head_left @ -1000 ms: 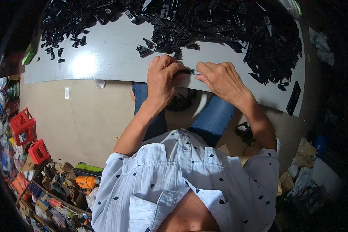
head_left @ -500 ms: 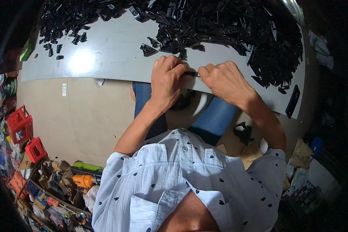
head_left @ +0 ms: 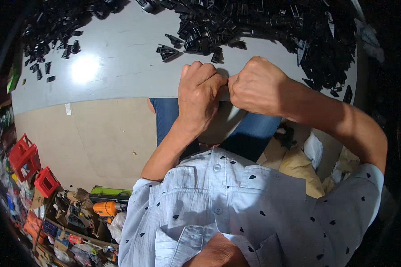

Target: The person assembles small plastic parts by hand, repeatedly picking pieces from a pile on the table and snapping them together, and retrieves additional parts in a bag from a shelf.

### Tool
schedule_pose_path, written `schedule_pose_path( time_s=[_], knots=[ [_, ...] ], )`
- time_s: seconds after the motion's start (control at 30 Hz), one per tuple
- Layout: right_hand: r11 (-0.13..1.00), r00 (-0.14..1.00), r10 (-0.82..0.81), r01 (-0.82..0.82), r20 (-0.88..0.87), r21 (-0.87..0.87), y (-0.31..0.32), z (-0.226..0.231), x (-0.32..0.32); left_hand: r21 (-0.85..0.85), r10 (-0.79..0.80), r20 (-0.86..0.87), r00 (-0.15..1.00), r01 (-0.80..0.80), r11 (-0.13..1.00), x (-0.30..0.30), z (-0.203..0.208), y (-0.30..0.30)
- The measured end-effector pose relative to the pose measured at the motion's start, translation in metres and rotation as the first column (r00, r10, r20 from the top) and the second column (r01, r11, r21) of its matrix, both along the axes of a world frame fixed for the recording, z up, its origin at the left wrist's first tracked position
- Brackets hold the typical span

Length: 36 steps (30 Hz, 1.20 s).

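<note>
Left hand: the left hand (head_left: 200, 95) is curled into a loose fist at the near edge of the table, knuckles up, fingers tucked under and pressed toward the other hand. What it grips is hidden between the two fists, so I cannot tell what it has.
Right hand: the right hand (head_left: 256, 84) is balled up tight, touching the left one knuckle to knuckle just over the table's edge. Whether anything sits inside it I cannot tell; nothing pokes out.
Where the hands meet: right at the rim of the table, over the person's lap, with a small dark gap between thumb sides.
Nearest pieces: a few stray black plastic parts (head_left: 168, 52) lie on bare table just beyond the left hand, apart from it.
Big heap: a thick pile of black parts (head_left: 272, 31) spreads across the far and right side of the table, reaching down near the right wrist.
Smaller scatter: more black bits (head_left: 53, 31) are strewn at the far left corner, well apart from the hands.
Table: a pale grey table (head_left: 116, 66) with a bright glare spot on its left part.
Person: seated, blue jeans (head_left: 167, 118) under the table edge, light dotted shirt (head_left: 236, 200) below.
Floor clutter: red crates (head_left: 31, 167) and an orange drill (head_left: 107, 208) among odds and ends at lower left, far from the work.
</note>
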State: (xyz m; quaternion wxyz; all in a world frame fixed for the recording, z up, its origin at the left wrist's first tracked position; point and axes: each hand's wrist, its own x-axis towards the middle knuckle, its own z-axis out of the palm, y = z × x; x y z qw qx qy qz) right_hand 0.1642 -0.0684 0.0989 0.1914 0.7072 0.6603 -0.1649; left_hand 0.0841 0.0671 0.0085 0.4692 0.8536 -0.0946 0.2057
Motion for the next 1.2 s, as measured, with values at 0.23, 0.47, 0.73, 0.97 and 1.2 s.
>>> schedule_pose_path(
  time_s=[0.23,0.47,0.73,0.97,1.2],
  knots=[
    [0.872,0.991,0.069,-0.005,-0.113,0.489,-0.025,-0.023,0.011,-0.014,0.001,0.052,0.999,0.0,1.0,0.003,0.0,0.001],
    [0.867,0.935,-0.292,0.17,0.201,0.469,-0.055,-0.004,-0.018,-0.054,-0.034,0.015,0.999,0.035,0.998,-0.008,0.007,0.01],
    [0.787,0.954,-0.253,0.3,-0.162,0.539,-0.067,0.005,-0.068,-0.919,-0.855,-0.328,0.401,0.075,0.388,-0.026,0.024,0.014],
    [0.753,0.887,-0.379,0.46,-0.261,0.47,-0.07,-0.033,-0.109,-0.464,-0.531,-0.615,0.583,0.277,0.841,-0.057,0.018,-0.008],
    [0.587,0.826,-0.456,0.559,-0.332,0.585,-0.088,-0.029,-0.081,0.218,0.186,-0.176,0.967,-0.146,0.965,-0.009,0.036,-0.002]
  ],
)
